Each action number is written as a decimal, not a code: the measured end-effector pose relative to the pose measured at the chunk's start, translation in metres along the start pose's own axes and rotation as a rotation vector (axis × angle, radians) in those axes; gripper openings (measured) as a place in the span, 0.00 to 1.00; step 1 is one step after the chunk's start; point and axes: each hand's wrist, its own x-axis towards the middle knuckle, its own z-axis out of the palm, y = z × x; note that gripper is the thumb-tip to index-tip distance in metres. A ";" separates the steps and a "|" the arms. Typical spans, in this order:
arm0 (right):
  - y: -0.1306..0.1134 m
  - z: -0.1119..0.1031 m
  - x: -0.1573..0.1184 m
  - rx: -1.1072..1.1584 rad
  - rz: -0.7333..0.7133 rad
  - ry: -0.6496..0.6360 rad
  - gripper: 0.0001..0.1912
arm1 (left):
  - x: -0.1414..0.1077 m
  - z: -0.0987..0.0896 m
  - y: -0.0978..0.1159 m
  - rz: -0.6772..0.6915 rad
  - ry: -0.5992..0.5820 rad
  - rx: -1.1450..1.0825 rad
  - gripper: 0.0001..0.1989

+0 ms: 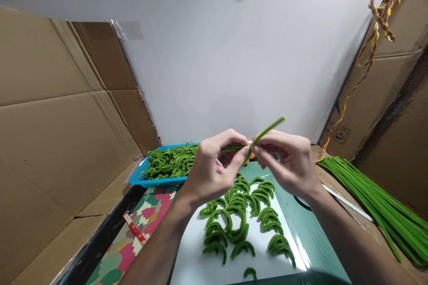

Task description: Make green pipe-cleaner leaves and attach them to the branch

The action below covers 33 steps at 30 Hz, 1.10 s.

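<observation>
2 bare hands meet in the head view, in front of the pale wall (227, 53), with a fuzzy green stem (269, 130) caught between their fingertips. The relation that matters is the crossing there: the stem's long axis slants from low on the left to high on the right, its free upper end rising past the right hand (289, 158) and pointing away from the left hand (214, 167). A 2nd green length (231, 147) runs nearly level across the left hand's curled fingers and reaches this crossing; whether the 2 are joined is hidden. The left hand's thumb and forefinger are pinched together where the lengths meet, by the stem's lower part, while the right hand's thumb and fingertips close on it from the other side. Neither hand is clearly nearer, since the stem lies right at both grips, most of its visible length above them and a short end below. Under the hands, well apart from the grip, curved green pieces (281, 246) lie in rows on a white sheet (190, 258). A blue basket (135, 178) of similar pieces stands beyond the left wrist, and a bundle of straight green stems (377, 200) lies outside the right forearm.
</observation>
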 end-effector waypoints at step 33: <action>-0.007 -0.008 0.010 0.012 0.152 -0.003 0.08 | 0.012 -0.006 -0.015 -0.439 0.020 -0.429 0.19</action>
